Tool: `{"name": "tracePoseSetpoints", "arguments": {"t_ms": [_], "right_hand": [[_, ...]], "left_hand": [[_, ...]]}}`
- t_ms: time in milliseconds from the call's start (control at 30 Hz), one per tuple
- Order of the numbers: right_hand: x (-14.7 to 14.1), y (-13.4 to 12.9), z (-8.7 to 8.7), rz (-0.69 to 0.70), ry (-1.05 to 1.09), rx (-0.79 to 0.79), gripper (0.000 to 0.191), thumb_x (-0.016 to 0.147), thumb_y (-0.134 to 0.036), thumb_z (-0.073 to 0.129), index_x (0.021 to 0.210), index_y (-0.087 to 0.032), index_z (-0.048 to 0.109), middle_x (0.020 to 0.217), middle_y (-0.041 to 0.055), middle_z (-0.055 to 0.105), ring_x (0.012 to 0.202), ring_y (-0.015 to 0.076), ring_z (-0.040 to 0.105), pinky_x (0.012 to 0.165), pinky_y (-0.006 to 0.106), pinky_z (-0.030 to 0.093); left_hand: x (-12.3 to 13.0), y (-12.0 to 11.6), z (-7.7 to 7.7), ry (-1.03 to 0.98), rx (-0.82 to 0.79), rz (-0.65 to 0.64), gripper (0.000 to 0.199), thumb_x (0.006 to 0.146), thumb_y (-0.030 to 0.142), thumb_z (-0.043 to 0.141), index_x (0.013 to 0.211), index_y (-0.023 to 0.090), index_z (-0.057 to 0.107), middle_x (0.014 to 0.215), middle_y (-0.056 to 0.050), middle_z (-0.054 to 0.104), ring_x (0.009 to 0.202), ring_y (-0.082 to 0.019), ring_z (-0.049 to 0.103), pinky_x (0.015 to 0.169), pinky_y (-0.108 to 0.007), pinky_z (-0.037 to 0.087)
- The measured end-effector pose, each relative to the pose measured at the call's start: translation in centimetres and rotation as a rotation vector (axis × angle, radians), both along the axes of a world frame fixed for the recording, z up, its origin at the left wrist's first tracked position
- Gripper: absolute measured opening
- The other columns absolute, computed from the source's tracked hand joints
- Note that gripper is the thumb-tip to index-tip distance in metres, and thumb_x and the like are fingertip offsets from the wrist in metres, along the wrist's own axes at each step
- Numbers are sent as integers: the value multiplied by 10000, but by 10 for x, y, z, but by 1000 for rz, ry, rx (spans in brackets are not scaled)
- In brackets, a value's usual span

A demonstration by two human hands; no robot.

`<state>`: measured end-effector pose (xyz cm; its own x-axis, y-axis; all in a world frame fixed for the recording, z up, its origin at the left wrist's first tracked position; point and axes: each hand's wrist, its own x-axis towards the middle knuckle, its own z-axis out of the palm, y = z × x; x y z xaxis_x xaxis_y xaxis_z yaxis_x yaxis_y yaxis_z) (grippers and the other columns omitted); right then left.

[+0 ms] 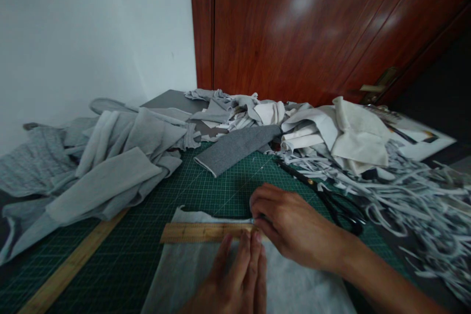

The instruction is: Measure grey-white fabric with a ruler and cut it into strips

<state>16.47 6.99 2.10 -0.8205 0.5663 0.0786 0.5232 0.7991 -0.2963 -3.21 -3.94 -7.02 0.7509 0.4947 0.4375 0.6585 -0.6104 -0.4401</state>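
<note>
A light grey piece of fabric (pixel 294 287) lies flat in front of me on a green cutting mat (pixel 235 186). Across its far end rests a wooden ruler (pixel 191 232), with a ragged strip of the fabric showing beyond it. My left hand (pixel 239 274) has its fingers stretched out, the tips on the ruler. At the ruler's far edge, right of those fingertips, my right hand (pixel 287 221) is closed in a pinch; whatever sits between its fingers is hidden. Black scissors (pixel 327 198) lie just beyond my right hand.
Grey fabric (pixel 121 157) is heaped at the left, partly over a second wooden ruler (pixel 73 265). A folded dark grey piece (pixel 239 149) lies ahead. Cream fabric (pixel 360 132) and a tangle of thin fabric strips (pixel 423 211) spread at the right. Behind stands a wooden door (pixel 287 29).
</note>
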Motion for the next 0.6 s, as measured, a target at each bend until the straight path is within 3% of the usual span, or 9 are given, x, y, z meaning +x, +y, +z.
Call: {"name": "tracePoseSetpoints", "arguments": {"t_ms": [300,467,600], "right_hand": [[18,0,-1,-57,34,1,190,1008,-14,604,889,-137,687,965,92,698,916,249,657,812,376,527],[9,-1,-3,0,-35,73,193,1015,-24,606,872,-134,673,935,88,692,904,256,643,788,381,518],[23,0,-4,-4,-42,81,211,1015,-7,585,875,-147,659,932,82,689,904,256,634,804,386,513]], "left_hand": [[-1,0,8,49,-6,5,473,1075,384,515,1423,103,670,1459,-137,706,1371,-315,578,1148,-481,392],[1,0,5,9,-4,17,465,1083,357,496,1424,98,677,1441,-133,717,1379,-315,563,1167,-491,358],[1,1,4,24,-11,3,457,1084,344,490,1417,102,687,1438,-139,718,1384,-320,564,1159,-499,359]]}}
